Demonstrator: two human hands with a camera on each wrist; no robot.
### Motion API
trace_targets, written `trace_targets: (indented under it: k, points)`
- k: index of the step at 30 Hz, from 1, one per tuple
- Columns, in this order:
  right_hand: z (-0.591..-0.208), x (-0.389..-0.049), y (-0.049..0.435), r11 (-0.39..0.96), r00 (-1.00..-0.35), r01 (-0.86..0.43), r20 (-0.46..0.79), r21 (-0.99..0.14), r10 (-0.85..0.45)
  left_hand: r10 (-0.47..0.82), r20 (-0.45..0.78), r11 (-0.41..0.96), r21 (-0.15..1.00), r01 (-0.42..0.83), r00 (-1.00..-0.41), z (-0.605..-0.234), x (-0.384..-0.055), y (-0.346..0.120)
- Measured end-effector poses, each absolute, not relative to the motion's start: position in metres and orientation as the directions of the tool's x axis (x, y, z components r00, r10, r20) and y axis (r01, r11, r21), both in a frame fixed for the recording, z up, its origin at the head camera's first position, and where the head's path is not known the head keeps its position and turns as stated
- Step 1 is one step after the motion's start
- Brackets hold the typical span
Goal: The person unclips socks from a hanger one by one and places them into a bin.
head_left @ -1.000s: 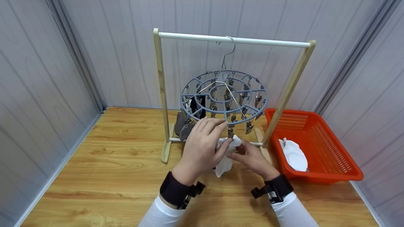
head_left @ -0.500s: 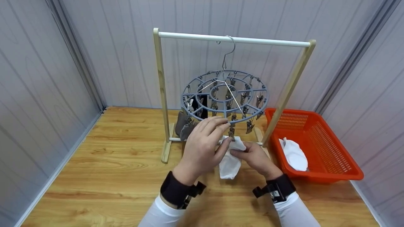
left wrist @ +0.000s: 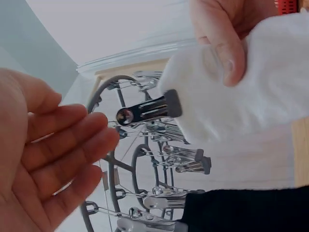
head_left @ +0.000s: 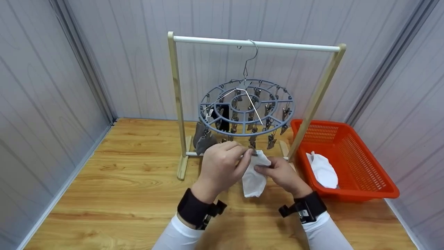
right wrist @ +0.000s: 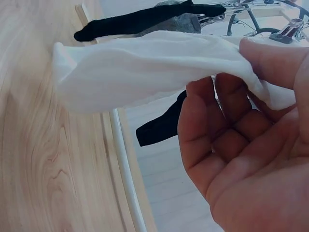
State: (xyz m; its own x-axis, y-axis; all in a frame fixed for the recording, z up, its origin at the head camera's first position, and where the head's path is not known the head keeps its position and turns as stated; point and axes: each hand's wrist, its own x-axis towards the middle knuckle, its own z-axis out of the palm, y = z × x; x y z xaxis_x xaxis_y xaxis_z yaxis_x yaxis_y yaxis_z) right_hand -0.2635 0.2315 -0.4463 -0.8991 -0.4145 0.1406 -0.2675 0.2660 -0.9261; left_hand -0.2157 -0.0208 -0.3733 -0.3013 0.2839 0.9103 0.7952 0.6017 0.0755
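I see the white sock hanging below the front edge of the round hanger, between the person's two hands. The right hand pinches it near its upper end: in the right wrist view the thumb lies over the cloth and the fingers are bent below it. In the left wrist view I can see that one metal clip bites the top edge of this sock with its dark tips.

The left hand is just beside this clip. Its fingers are loosely bent and grip nothing, and the left wrist view shows me a small gap between the fingertips and the clip. The lower part of the sock hangs free above the table.

The hanger is hooked on the white bar of a wooden rack, and many other clips hang from its rings. On its left side I find a grey sock and a black sock, both hanging. At the right of the rack stands the red basket, and in it lies another piece of white cloth, against the left wall. Each wrist wears a black band, and behind each band I see a white sleeve.
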Motion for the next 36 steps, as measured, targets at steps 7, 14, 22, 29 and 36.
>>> trace_targets:
  k: [7,14,22,29,36]
  points:
    - [-0.443,-0.262,0.234,0.261,-0.881,-0.277,0.137,-0.925,-0.453,0.224,0.810,0.675,0.272,0.686,-0.542,-0.383,-0.215,-0.014]
    - [-0.442,-0.259,0.233,0.266,-0.871,-0.265,0.112,-0.927,-0.478,0.227,0.658,0.556,0.518,0.650,-0.718,-0.389,-0.222,-0.009]
    - [-0.441,-0.258,0.231,0.262,-0.852,-0.271,0.104,-0.926,-0.514,0.276,0.387,0.150,0.887,0.437,-0.880,-0.390,-0.228,-0.006]
    - [-0.440,-0.255,0.228,0.261,-0.844,-0.294,0.122,-0.919,-0.522,0.275,0.368,0.081,0.912,0.402,-0.888,-0.393,-0.230,-0.004]
    - [-0.439,-0.255,0.228,0.252,-0.837,-0.299,0.127,-0.920,-0.532,0.221,0.410,0.028,0.904,0.426,-0.885,-0.393,-0.231,-0.003]
